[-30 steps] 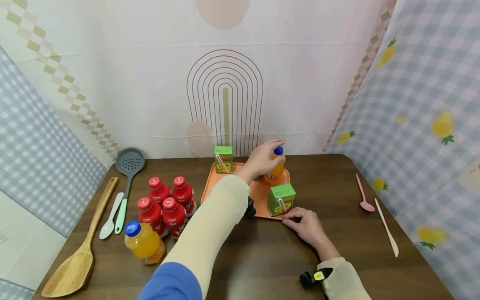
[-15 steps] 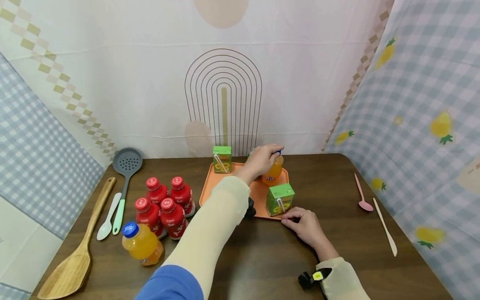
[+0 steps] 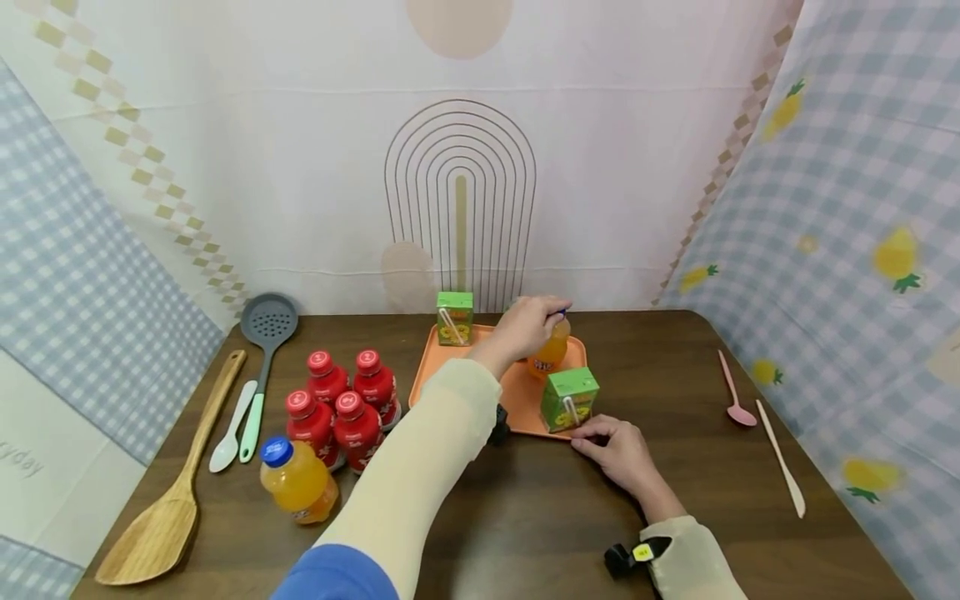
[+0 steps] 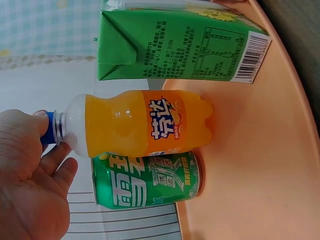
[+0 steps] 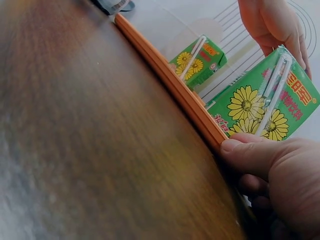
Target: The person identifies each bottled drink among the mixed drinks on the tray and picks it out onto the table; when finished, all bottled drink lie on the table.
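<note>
On the orange tray (image 3: 517, 417) stands an orange soda bottle (image 4: 130, 122), upright, its blue cap (image 4: 48, 128) gripped from above by my left hand (image 3: 522, 327). A green drink can (image 4: 150, 180) is right beside the bottle; the hand mostly hides it in the head view. At the tray's near right corner is a green juice box (image 3: 570, 400) with a straw on its side. My right hand (image 3: 618, 454) pinches the tray rim there, thumb on top and fingers underneath, close against that box. Another green juice box (image 3: 454, 319) stands at the back left corner.
Several red bottles (image 3: 327, 379) and another orange soda bottle (image 3: 300, 481) stand left of the tray. Farther left lie a wooden spatula (image 3: 153, 533), a slotted turner (image 3: 268, 321) and a white spoon (image 3: 227, 450). A pink spoon (image 3: 741, 414) and a pale knife (image 3: 783, 467) lie at right.
My left hand has settled lower over the bottle's cap, and the bottle has shifted slightly nearer on the tray. My right hand keeps its place at the tray corner.
</note>
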{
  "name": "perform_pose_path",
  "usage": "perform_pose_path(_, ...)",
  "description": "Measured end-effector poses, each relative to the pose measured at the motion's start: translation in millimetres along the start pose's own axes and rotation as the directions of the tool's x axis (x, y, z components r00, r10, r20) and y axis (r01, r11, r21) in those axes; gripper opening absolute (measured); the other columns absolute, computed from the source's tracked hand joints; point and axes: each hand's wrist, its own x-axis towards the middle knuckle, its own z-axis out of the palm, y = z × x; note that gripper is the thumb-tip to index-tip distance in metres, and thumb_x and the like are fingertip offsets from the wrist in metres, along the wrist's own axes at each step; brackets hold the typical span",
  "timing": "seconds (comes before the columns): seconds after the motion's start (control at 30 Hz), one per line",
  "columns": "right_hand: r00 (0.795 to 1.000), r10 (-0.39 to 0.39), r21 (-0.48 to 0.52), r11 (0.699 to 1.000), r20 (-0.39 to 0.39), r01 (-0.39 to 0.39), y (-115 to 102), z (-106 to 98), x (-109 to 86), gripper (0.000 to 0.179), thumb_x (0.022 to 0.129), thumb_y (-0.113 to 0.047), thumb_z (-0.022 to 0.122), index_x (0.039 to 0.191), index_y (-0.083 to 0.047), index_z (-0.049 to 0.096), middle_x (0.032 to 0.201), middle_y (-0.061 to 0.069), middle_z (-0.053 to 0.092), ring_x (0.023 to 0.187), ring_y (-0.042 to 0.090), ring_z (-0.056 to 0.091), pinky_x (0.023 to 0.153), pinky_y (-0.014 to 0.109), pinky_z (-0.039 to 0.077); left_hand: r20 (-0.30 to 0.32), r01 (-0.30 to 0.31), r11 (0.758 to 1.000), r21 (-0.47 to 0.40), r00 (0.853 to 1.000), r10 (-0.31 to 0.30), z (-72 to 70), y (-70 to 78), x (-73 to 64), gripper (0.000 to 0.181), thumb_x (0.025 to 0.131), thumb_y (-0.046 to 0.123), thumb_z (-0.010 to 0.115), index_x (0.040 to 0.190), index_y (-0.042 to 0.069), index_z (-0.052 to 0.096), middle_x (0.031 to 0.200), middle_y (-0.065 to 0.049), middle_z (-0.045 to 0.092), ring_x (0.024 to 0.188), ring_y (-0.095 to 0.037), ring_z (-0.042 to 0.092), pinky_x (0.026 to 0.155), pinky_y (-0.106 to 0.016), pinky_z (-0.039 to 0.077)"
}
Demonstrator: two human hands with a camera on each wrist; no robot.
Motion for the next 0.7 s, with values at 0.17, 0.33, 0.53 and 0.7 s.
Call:
perform_pose_path(0.17,1.0,-0.015,0.006,1.0,-0.004,0.015,-0.1,0.5,-0.3,0.008,0.081,-0.023,0.078,0.086,-0.03,0.076,0.087,-0.016,0.067,0.087,0.008,0.061,0.079,0.032,0.05,0.002,0.0,1.0,0.017,1.0,0.0,-2.2,-1.6,-8.7,0.038,0.103,0.023,0.044,0.141,0.023,0.051,0.144,0.005,0.048,0.131,-0.013,0.044,0.105,-0.028,0.038)
perform_pose_path(0.33,1.0,-0.018,-0.002,1.0,-0.008,0.018,2.6,0.2,-1.0,0.008,0.082,-0.024,0.078,0.086,-0.031,0.076,0.087,-0.017,0.067,0.087,0.008,0.061,0.079,0.03,0.05,0.002,-0.014,0.999,0.045,1.0,0.014,-4.5,-2.2,-17.2,0.038,0.103,0.022,0.045,0.14,0.024,0.051,0.143,0.005,0.049,0.13,-0.013,0.044,0.106,-0.029,0.037)
perform_pose_path(0.53,1.0,-0.018,-0.011,1.0,-0.011,0.018,1.5,-0.3,-0.1,0.007,0.081,-0.025,0.078,0.086,-0.03,0.077,0.087,-0.017,0.067,0.087,0.008,0.061,0.079,0.031,0.05,-0.012,-0.009,1.0,0.03,1.0,0.009,-9.1,-4.2,-31.0,0.038,0.103,0.022,0.045,0.14,0.025,0.051,0.142,0.005,0.049,0.129,-0.014,0.046,0.105,-0.031,0.039)
perform_pose_path(0.7,1.0,-0.024,-0.012,1.0,-0.009,0.024,0.2,-0.4,0.9,0.008,0.081,-0.03,0.078,0.087,-0.026,0.077,0.086,-0.017,0.067,0.086,0.008,0.061,0.078,0.031,0.05,-0.023,0.009,1.0,0.009,1.0,-0.009,-12.1,-7.0,-42.9,0.037,0.103,0.023,0.045,0.139,0.025,0.052,0.139,0.004,0.053,0.121,-0.013,0.054,0.097,-0.03,0.046)
